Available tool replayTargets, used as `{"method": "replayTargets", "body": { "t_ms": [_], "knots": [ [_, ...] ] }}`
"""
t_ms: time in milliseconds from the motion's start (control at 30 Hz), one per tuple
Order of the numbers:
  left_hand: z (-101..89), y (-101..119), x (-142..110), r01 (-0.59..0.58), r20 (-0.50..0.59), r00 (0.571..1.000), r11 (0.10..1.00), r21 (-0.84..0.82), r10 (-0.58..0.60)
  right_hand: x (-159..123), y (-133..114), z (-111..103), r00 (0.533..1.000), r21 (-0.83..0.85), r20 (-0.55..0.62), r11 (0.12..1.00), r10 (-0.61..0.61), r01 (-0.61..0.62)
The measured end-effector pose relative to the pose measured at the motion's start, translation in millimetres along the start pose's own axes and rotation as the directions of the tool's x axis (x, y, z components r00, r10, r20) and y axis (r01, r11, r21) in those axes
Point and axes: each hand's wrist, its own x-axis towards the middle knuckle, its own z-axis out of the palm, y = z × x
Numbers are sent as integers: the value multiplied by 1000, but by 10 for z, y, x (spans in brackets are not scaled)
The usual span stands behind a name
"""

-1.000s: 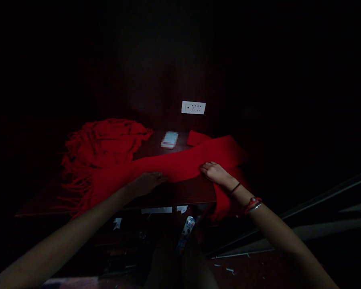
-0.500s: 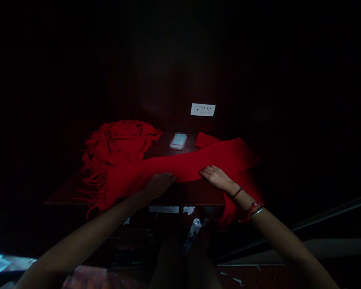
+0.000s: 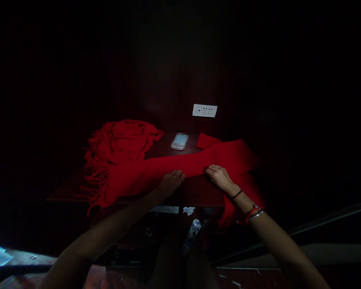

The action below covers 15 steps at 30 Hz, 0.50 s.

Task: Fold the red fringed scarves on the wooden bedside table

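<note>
A long red scarf (image 3: 168, 164) lies folded lengthwise across a dark wooden table (image 3: 195, 194), with fringe spread at its left end. Its right part hangs over the table's side. My left hand (image 3: 171, 182) pinches the scarf's near edge around the middle. A short way to the right, my right hand (image 3: 219, 176) grips the same edge with curled fingers. It wears a dark band and a red bracelet at the wrist. Behind the scarf's left end is a crumpled heap of red fringed cloth (image 3: 123, 138).
A phone-like, blurred pale object (image 3: 179, 141) lies at the back of the table. A folded red piece (image 3: 207, 140) is to its right. A white socket plate (image 3: 205, 110) is on the dark wall. Below the table's front edge is a patterned white and blue item (image 3: 193, 233).
My left hand has moved right along the near edge, closer to my right hand, and its fingers have curled. My right hand's fingers have drawn in slightly. The view has shifted left.
</note>
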Motion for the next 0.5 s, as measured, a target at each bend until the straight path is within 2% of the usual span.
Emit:
{"method": "replayTargets", "body": {
  "t_ms": [200,333,500],
  "knots": [
    [71,-88,-180,-137,28,990,991,8,137,-124,-24,86,989,113,72,986,-133,124],
    [67,-119,-252,-132,14,991,991,-4,132,-154,-27,89,992,175,77,981,-99,84],
    [98,-143,-210,-96,4,995,995,-25,96,-110,-32,46,994,118,99,992,-49,37]
  ]
}}
